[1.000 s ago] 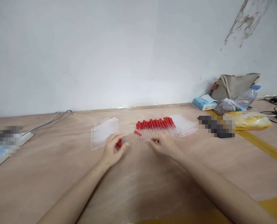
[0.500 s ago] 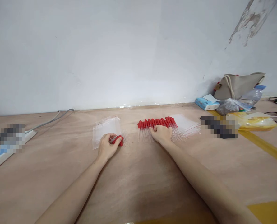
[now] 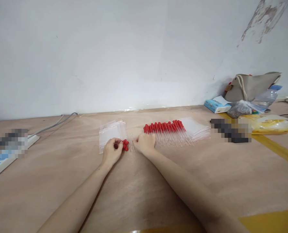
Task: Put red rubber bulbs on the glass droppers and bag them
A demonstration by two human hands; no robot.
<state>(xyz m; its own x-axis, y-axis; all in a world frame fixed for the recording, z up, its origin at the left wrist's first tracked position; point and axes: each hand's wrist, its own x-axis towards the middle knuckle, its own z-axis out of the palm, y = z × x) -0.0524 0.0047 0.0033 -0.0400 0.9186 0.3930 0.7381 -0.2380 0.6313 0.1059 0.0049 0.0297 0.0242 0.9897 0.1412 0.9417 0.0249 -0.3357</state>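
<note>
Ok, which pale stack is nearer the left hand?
The left stack, partly hidden by the left hand; the right stack lies by the long red-topped row.

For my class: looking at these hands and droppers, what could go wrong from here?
The right hand, beside the row of red-bulbed droppers, might knock some askew. The slim clear tubes between the hands could roll or be crushed. The left hand overlaps the plastic bags in this view, so it may shift them.

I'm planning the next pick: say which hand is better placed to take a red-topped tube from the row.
Probably the right hand: it is beside the left end of the row. The left hand is farther off, at the small red-topped bunch.
</note>
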